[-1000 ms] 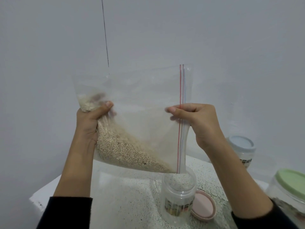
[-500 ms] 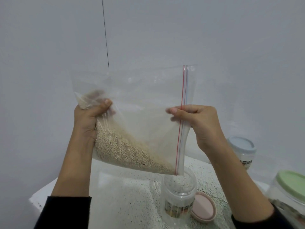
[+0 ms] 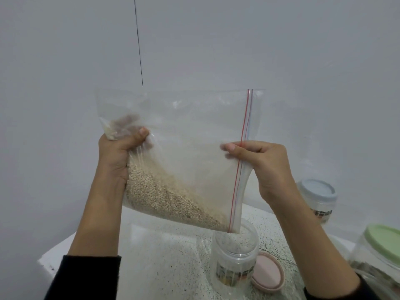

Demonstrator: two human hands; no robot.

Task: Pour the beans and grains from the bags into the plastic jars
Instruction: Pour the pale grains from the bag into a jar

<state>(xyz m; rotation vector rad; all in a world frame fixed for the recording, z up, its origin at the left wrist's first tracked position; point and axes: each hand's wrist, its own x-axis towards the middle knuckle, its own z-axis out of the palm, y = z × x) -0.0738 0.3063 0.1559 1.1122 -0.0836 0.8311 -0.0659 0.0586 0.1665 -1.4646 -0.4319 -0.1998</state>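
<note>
A clear zip bag [image 3: 190, 135] with pale grains [image 3: 164, 198] is held tilted above the table, its red-striped zip edge pointing down to the right. My left hand [image 3: 118, 156] grips the bag's bunched bottom corner. My right hand [image 3: 259, 161] pinches the bag at the zip edge. The bag's lower open corner hangs just over the mouth of an open clear plastic jar [image 3: 234, 258] with a printed label. The grains lie heaped along the bag's lower side, reaching that corner.
The pink lid [image 3: 268, 273] lies right of the open jar on the speckled white table [image 3: 164, 263]. A blue-lidded jar [image 3: 318, 200] stands at the back right. A green-lidded jar [image 3: 381, 254] is at the right edge. A grey wall is behind.
My left hand has lifted the bag's bottom corner a little, tilting the bag more steeply. The grains have slid farther toward the zip corner over the jar.
</note>
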